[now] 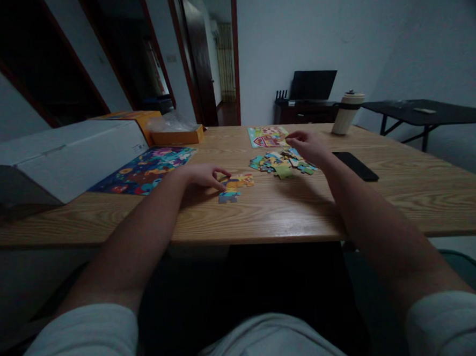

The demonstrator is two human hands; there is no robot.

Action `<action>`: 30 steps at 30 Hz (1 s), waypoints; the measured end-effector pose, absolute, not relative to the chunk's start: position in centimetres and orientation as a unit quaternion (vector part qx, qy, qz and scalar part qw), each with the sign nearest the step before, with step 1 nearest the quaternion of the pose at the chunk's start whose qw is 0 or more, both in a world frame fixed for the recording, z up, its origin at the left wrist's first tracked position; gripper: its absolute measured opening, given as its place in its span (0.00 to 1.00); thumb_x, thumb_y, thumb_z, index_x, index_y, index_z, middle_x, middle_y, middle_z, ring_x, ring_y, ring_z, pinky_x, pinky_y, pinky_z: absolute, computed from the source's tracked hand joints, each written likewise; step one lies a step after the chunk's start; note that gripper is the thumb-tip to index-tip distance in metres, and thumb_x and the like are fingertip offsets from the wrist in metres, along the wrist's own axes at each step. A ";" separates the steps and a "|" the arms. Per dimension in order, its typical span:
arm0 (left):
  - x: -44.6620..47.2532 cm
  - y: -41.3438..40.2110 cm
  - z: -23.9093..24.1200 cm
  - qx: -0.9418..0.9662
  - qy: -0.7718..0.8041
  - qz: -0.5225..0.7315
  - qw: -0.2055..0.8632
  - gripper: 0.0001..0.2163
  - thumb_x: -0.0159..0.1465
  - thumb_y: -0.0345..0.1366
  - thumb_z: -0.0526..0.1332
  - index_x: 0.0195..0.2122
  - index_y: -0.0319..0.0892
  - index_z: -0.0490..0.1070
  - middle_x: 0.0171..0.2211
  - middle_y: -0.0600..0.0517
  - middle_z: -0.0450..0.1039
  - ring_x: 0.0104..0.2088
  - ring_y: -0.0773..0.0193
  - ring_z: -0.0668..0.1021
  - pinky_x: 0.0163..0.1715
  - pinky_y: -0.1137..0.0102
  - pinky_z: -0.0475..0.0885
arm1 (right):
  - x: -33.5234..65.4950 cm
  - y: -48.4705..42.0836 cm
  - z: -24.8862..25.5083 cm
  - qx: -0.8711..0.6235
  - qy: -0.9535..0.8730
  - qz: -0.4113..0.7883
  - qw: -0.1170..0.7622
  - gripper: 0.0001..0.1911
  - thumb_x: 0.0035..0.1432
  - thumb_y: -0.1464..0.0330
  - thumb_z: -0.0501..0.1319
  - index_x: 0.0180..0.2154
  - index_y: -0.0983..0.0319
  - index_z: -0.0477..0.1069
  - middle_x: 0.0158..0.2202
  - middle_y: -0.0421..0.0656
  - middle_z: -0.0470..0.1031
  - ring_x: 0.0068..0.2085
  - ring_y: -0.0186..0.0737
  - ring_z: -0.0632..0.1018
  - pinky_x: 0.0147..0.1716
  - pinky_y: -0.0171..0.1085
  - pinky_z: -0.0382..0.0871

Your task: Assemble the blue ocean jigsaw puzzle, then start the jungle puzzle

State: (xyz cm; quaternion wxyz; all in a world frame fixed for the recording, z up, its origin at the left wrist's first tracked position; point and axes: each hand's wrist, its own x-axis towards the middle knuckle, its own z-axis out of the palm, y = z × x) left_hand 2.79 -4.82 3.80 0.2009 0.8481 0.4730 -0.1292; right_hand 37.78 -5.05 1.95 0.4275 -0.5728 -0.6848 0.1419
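My left hand (pixel 205 175) rests on the wooden table, its thumb and forefinger apart and touching the left side of a few joined puzzle pieces (pixel 233 184) in yellow, orange, blue and grey. Past them lies a heap of loose puzzle pieces (pixel 271 162), a green one at its near edge. Above the right side of this heap, my right hand (pixel 307 146) hangs with its fingertips pinched together. Whatever may be between them is too small to make out. Just beyond its fingertips is a colourful picture sheet (pixel 265 136) with a red barn.
At the left, a large white box (pixel 71 156) stands beside a dark, colourful picture sheet (pixel 149 170). Behind it, an orange box (pixel 179 136) holds clear plastic. A black phone (pixel 355 165) and a cream tumbler (pixel 347 115) are on the right. The table's near edge (pixel 258 239) crosses below my forearms.
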 end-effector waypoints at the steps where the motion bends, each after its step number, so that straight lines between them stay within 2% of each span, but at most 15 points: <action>1: 2.5 -4.7 3.9 0.845 0.478 -0.134 0.200 0.42 0.53 0.59 0.64 0.68 0.51 0.62 0.43 0.50 0.76 0.38 0.58 0.75 0.36 0.70 0.66 | 38.3 -4.7 1.7 -0.584 -0.677 0.143 0.425 0.20 0.59 0.60 0.60 0.45 0.67 0.78 0.30 0.44 0.75 0.27 0.36 0.70 0.27 0.35 0.62; 5: 1.4 -3.9 3.8 0.837 0.491 -0.134 0.201 0.40 0.54 0.56 0.63 0.68 0.50 0.61 0.38 0.51 0.75 0.36 0.59 0.74 0.34 0.71 0.65 | 39.9 -3.8 0.8 -0.630 -0.672 0.123 0.370 0.15 0.57 0.66 0.60 0.42 0.68 0.79 0.29 0.45 0.77 0.27 0.36 0.71 0.28 0.35 0.63; 8: 1.0 -3.2 3.1 0.839 0.500 -0.106 0.189 0.38 0.57 0.58 0.61 0.67 0.48 0.64 0.37 0.49 0.75 0.34 0.59 0.74 0.33 0.70 0.64 | 41.4 -3.2 0.5 -0.671 -0.656 0.091 0.332 0.17 0.55 0.71 0.58 0.44 0.68 0.80 0.31 0.47 0.79 0.28 0.39 0.74 0.30 0.36 0.65; 12: 1.3 -2.9 2.5 0.848 0.502 -0.070 0.153 0.39 0.57 0.63 0.60 0.66 0.47 0.65 0.44 0.46 0.76 0.40 0.57 0.76 0.39 0.70 0.66 | 43.5 -2.6 0.5 -0.721 -0.610 0.051 0.324 0.17 0.55 0.74 0.58 0.45 0.67 0.79 0.36 0.51 0.80 0.33 0.43 0.77 0.34 0.38 0.69; 17: 1.9 -3.4 2.6 0.854 0.489 -0.090 0.150 0.39 0.57 0.64 0.60 0.65 0.48 0.66 0.49 0.47 0.76 0.45 0.55 0.75 0.42 0.69 0.66 | 44.8 -2.4 -0.1 -0.749 -0.586 0.049 0.305 0.13 0.55 0.75 0.59 0.40 0.63 0.79 0.38 0.52 0.80 0.37 0.46 0.79 0.38 0.41 0.72; 20: 2.0 -3.6 2.6 0.851 0.494 -0.094 0.154 0.38 0.57 0.63 0.60 0.65 0.49 0.66 0.50 0.46 0.76 0.45 0.55 0.76 0.42 0.69 0.66 | 44.9 -2.2 -1.1 -0.772 -0.573 0.069 0.269 0.11 0.57 0.70 0.62 0.41 0.63 0.79 0.40 0.53 0.80 0.40 0.50 0.80 0.40 0.43 0.72; 21: 2.0 -3.6 2.6 0.850 0.494 -0.094 0.156 0.38 0.57 0.63 0.60 0.65 0.48 0.66 0.50 0.46 0.76 0.45 0.55 0.76 0.42 0.69 0.66 | 44.7 -2.1 -1.5 -0.775 -0.575 0.077 0.251 0.13 0.57 0.67 0.63 0.43 0.62 0.79 0.41 0.54 0.80 0.42 0.51 0.80 0.40 0.44 0.72; 24: 1.9 -3.4 2.5 0.849 0.493 -0.094 0.164 0.39 0.57 0.63 0.60 0.65 0.48 0.66 0.49 0.46 0.76 0.44 0.55 0.76 0.42 0.68 0.66 | 43.5 -2.3 -2.2 -0.733 -0.642 0.086 0.207 0.29 0.57 0.56 0.65 0.58 0.60 0.73 0.51 0.54 0.78 0.49 0.55 0.79 0.47 0.46 0.72; 26: 1.9 -3.3 2.4 0.850 0.491 -0.092 0.166 0.39 0.56 0.64 0.61 0.65 0.48 0.66 0.49 0.46 0.77 0.44 0.55 0.76 0.42 0.68 0.66 | 42.1 -2.6 -2.4 -0.674 -0.710 0.079 0.188 0.35 0.59 0.52 0.63 0.64 0.59 0.67 0.60 0.53 0.72 0.57 0.56 0.75 0.55 0.47 0.68; 28: 1.9 -3.3 2.4 0.851 0.490 -0.090 0.165 0.39 0.56 0.64 0.61 0.65 0.49 0.67 0.48 0.47 0.77 0.44 0.54 0.76 0.42 0.68 0.66 | 40.4 -3.0 -2.2 -0.621 -0.762 0.067 0.171 0.34 0.61 0.51 0.61 0.65 0.56 0.66 0.66 0.49 0.66 0.63 0.56 0.68 0.61 0.48 0.62; 30: 1.9 -3.4 2.5 0.851 0.491 -0.091 0.164 0.39 0.56 0.64 0.60 0.65 0.49 0.66 0.47 0.47 0.77 0.44 0.54 0.76 0.43 0.68 0.66 | 38.6 -3.4 -2.0 -0.578 -0.800 0.061 0.150 0.31 0.61 0.50 0.60 0.63 0.53 0.69 0.67 0.45 0.64 0.65 0.55 0.66 0.63 0.48 0.59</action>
